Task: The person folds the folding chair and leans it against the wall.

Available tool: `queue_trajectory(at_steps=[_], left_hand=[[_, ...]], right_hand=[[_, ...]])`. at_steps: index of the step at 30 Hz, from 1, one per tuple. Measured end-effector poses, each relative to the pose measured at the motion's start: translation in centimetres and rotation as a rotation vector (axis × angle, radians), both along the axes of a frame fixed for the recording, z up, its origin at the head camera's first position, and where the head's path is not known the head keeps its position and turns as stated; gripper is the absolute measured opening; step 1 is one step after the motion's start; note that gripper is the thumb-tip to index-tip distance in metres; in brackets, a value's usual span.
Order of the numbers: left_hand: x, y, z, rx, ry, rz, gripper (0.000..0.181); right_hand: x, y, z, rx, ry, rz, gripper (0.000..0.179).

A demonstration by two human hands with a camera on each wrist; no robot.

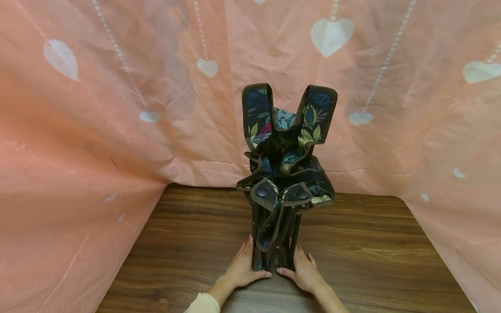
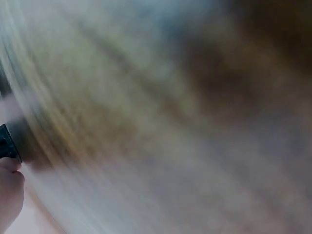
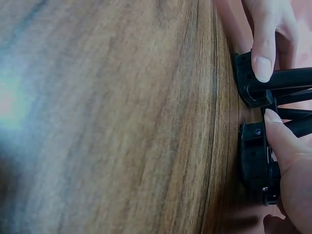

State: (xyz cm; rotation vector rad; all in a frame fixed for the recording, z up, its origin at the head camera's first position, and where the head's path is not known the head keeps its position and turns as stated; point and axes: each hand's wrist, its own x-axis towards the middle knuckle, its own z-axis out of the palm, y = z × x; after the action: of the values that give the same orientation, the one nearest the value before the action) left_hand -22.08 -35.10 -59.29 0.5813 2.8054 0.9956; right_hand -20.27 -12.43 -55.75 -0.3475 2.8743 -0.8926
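A folding camp chair (image 1: 258,115) with dark, leaf-patterned fabric and brown trim stands upright and folded narrow on the wooden table. Its black tube legs (image 1: 256,221) run down between my hands. My left hand (image 1: 242,268) grips the lower left legs, thumb across the front. At the lower right, my right hand (image 1: 306,270) holds the other side, thumb pointing inward. In the right wrist view, both thumbs press close to the black plastic feet (image 3: 251,139). In the left wrist view, only part of a hand (image 2: 9,192) and a dark foot (image 2: 7,146) show at the edge.
The brown wooden table (image 1: 188,234) extends to both sides of the chair. Pink cloth (image 1: 117,143) with white hearts hangs at the back and sides, and the chair's top overlaps it in the head view. Most of the left wrist view is blurred wood grain.
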Motion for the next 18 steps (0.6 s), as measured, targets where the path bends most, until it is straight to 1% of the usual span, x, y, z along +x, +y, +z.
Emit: queue_trajectory(at_steps=[5,7,12,16,18], left_hand=[[-0.05,0.04,0.11,-0.001,0.0,0.009,0.123],[-0.01,0.05,0.17,-0.003,0.001,0.015,0.123],[0.05,0.08,0.29,0.001,-0.032,0.025,0.123],[0.0,0.14,0.49,0.037,-0.081,0.027,0.123],[-0.05,0.2,0.6,0.049,-0.091,0.024,0.123]], right_hand=[[0.01,0.09,0.03,0.022,-0.019,-0.01,0.099],[0.02,0.13,-0.04,0.035,-0.01,-0.013,0.098],[0.05,0.11,0.0,0.054,0.022,-0.017,0.096],[0.09,0.07,0.17,0.044,0.034,-0.022,0.094],[0.07,0.08,0.26,0.038,0.038,-0.024,0.094]])
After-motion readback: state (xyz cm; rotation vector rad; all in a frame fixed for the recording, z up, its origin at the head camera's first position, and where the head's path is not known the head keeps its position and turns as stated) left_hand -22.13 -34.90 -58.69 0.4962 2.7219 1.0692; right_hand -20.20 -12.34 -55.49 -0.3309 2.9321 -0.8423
